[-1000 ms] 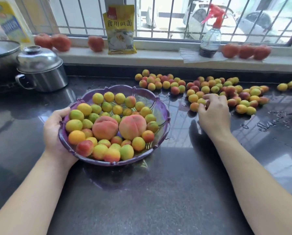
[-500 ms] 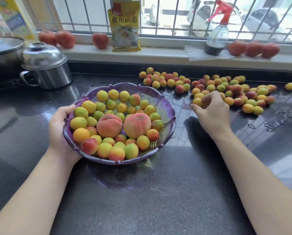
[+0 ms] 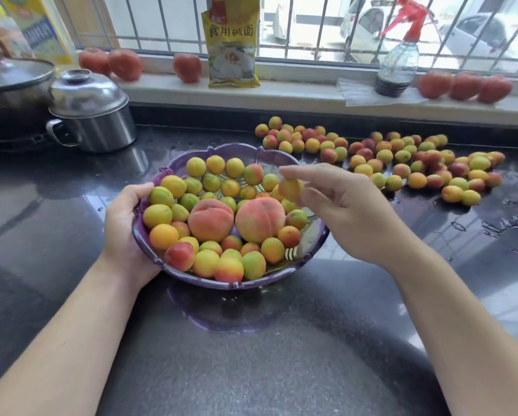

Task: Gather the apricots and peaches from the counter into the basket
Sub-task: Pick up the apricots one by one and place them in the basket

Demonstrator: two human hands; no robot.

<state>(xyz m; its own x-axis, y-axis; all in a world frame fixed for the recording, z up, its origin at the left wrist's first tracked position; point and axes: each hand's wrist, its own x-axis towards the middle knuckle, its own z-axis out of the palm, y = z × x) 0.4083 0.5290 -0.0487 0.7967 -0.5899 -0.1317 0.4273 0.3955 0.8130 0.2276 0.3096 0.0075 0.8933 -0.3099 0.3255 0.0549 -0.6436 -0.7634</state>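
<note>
Head view: left hand (image 3: 125, 232) is gripping the left rim of the purple basket (image 3: 307, 240), mid-counter (image 3: 251, 355). Right hand (image 3: 348, 214) is pinching one apricot (image 3: 290, 189) over the basket's right side, above two peaches (image 3: 235, 220). Loose apricots (image 3: 402, 160) are lying toward the counter's far right edge.

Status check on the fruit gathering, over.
Left hand grips basket rim. Right hand pinches one apricot above basket. Loose apricots on counter. Nothing in the way.
</note>
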